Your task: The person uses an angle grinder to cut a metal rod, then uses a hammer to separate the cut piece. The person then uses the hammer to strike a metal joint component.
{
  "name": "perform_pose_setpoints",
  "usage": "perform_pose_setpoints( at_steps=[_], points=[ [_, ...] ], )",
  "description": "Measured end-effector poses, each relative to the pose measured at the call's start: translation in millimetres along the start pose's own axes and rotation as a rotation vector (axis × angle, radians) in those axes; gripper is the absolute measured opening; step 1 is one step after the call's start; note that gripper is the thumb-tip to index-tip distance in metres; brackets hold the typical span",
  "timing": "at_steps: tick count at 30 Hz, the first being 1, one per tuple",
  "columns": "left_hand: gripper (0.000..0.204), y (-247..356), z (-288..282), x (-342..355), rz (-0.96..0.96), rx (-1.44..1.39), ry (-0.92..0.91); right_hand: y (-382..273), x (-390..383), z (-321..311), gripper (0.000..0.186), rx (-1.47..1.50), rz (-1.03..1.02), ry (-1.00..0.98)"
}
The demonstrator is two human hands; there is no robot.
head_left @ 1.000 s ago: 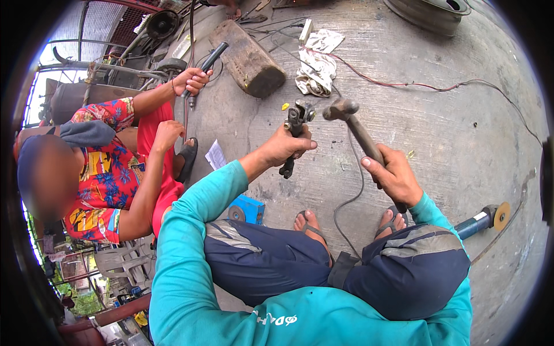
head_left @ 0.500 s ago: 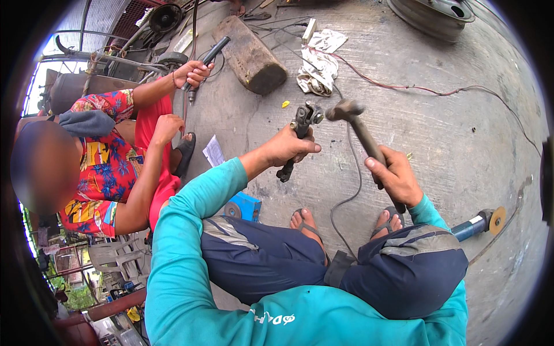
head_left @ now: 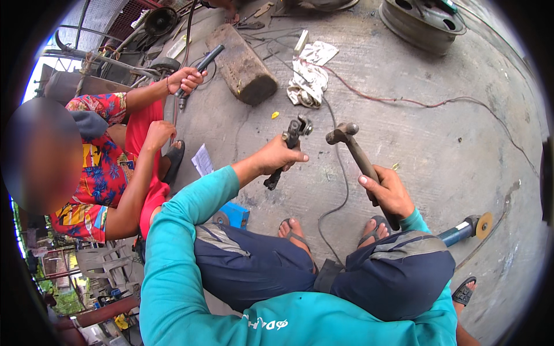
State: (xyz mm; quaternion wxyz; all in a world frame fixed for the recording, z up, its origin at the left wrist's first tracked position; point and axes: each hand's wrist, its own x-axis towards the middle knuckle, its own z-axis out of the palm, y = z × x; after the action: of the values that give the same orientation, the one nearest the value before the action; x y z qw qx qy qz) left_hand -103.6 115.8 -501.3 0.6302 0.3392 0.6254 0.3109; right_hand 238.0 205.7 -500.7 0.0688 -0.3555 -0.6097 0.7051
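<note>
My left hand (head_left: 274,157) is closed around a dark, greasy universal joint shaft (head_left: 293,134), its forked yoke sticking out past my thumb and its lower end showing beneath my fingers. In my right hand (head_left: 390,191) is a ball-peen hammer (head_left: 359,151), gripped by its brown handle. The hammer head is up, a short way to the right of the yoke and apart from it. Both things are in the air over the concrete floor, above my feet. Part of the shaft is hidden inside my left fist.
On my left a seated co-worker (head_left: 109,155) holds a dark air tool (head_left: 202,66). Ahead lie a wooden block (head_left: 242,66), a white rag (head_left: 310,75) and a wheel rim (head_left: 421,26). Cables (head_left: 340,173) cross the floor. An angle grinder (head_left: 459,232) lies at right, near another person's sandalled foot (head_left: 464,290).
The whole view has shifted slightly. The hammer head has moved a little farther from the yoke and its angle has turned. A sandalled foot has come into view at lower right.
</note>
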Motion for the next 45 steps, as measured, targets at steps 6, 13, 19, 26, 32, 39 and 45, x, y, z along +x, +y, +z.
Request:
perform_pose_setpoints(
  at_steps=[6,13,19,26,32,39,45],
  points=[
    [0.034,-9.8,-6.0,13.5,-0.081,0.173,0.173,6.5,-1.3,-7.5,0.035,-0.061,-0.196,0.142],
    [0.034,-8.8,-3.2,15.8,-0.155,0.049,0.219,11.9,2.5,4.0,0.035,-0.091,-0.213,0.235],
    [0.038,-9.2,-1.9,12.3,-0.102,0.019,0.125,12.5,8.6,6.1,0.035,-0.09,-0.106,0.179],
    [0.037,-2.4,-6.5,6.8,0.054,0.017,0.077,-23.3,0.2,0.5,0.033,-0.025,-0.087,0.091],
    [0.028,-9.3,-24.4,14.0,0.25,-0.009,0.13,-85.8,-5.6,-25.5,0.033,-0.237,-0.126,0.094],
    [0.023,-73.4,-31.3,36.9,0.361,-0.205,0.347,-184.7,0.0,-38.1,0.038,-0.627,-0.282,0.096],
    [0.027,-101.3,-22.2,57.3,0.355,-0.147,0.554,-181.0,18.6,18.0,0.022,-0.341,-0.308,0.172]
  ],
)
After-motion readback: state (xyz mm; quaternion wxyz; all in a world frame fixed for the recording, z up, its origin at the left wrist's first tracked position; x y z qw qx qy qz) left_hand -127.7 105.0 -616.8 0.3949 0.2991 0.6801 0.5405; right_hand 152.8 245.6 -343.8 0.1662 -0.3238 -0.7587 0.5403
